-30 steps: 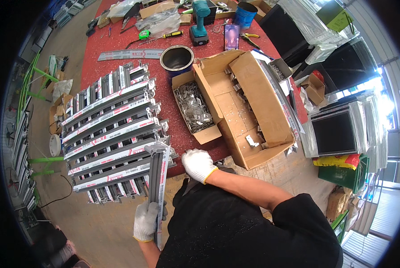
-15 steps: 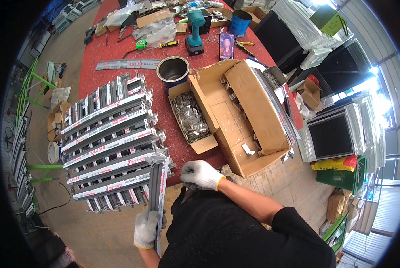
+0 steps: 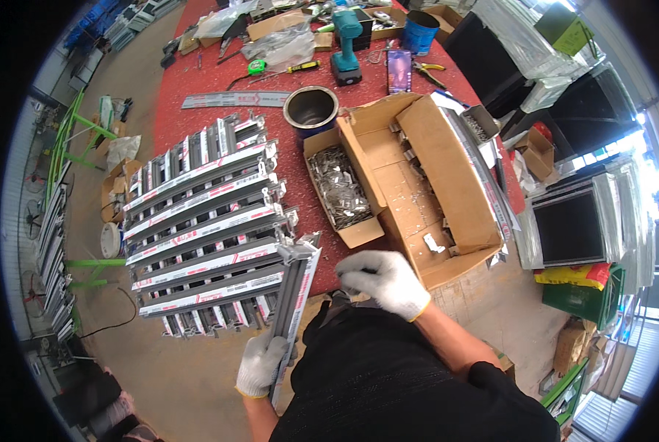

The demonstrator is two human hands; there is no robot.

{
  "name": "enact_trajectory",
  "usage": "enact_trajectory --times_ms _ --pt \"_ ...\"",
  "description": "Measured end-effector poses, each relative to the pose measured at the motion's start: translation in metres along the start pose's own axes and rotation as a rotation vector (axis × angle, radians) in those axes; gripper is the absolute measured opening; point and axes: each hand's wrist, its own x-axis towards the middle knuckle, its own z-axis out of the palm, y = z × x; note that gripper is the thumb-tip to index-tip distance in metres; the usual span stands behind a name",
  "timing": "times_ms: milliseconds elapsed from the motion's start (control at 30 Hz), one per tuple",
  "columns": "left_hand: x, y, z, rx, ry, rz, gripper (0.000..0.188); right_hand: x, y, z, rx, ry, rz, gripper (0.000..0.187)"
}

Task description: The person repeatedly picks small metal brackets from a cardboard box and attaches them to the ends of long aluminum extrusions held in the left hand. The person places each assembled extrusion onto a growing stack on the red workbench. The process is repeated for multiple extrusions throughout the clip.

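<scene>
My gloved left hand (image 3: 262,365) is closed round the lower part of a grey metal profile (image 3: 295,303) with a white printed film strip. The profile stands tilted, its upper end beside the corner of a stack of similar profiles (image 3: 197,236) laid crosswise in layers. In front of my body, near the table edge, hovers my gloved right hand (image 3: 387,283). Its fingers are curled toward the thumb, and whatever they may hold is too small to make out. A small carton of metal clips (image 3: 335,188) lies just beyond that hand.
Beside the clips stands a larger cardboard box (image 3: 425,214) holding a few small parts. A dark metal pot (image 3: 310,110), a teal cordless drill (image 3: 346,48), a phone (image 3: 399,72), pliers (image 3: 429,71) and a green tape measure (image 3: 256,68) occupy the red table (image 3: 197,81).
My right hand has shifted right, its fingers a little looser. The profile in my left hand leans more to the right at its top. The whole view has swung slightly.
</scene>
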Motion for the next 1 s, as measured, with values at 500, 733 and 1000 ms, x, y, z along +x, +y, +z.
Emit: enact_trajectory --times_ms 500,733,1000 --pt "-0.008 0.008 0.005 -0.003 -0.065 0.015 0.079 0.024 -0.063 -0.016 0.185 0.119 -0.194 0.024" --pt "-0.008 0.007 0.007 0.024 -0.052 0.018 0.077 0.027 -0.065 -0.014 0.111 0.042 -0.228 0.027" --pt "-0.009 0.007 0.004 0.037 -0.065 0.031 0.088 0.03 -0.064 -0.012 0.026 -0.004 -0.236 0.027"
